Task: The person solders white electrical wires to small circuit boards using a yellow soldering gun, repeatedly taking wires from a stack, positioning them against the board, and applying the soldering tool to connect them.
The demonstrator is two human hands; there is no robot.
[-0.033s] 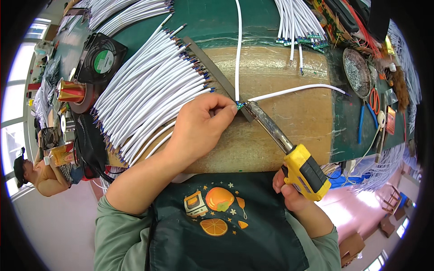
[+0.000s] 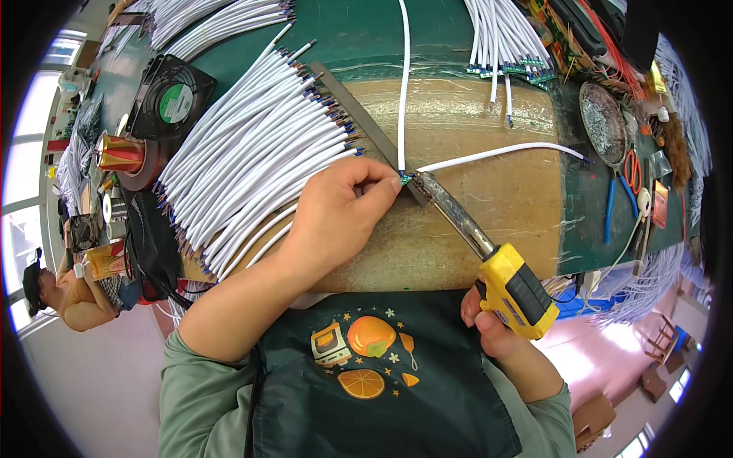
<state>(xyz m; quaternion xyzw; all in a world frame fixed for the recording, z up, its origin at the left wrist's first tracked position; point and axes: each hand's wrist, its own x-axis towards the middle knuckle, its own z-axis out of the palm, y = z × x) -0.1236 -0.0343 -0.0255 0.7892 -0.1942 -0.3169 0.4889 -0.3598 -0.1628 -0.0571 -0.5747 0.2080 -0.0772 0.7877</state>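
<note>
My left hand is closed in a pinch on a small green circuit board at the middle of the work surface. A white cable runs up and away from that board, and a second white cable stretches off to the right. My right hand wraps round the yellow handle of a soldering iron. The iron's dark tip meets the board, or lies very close to it, just right of my left fingertips. A grey metal bar lies slantwise beneath the joint.
Many white cables with bared ends lie in a row at left, beside a black fan and a solder spool. Cables with green boards lie far right, near a metal dish and blue-handled pliers. Another person is at left.
</note>
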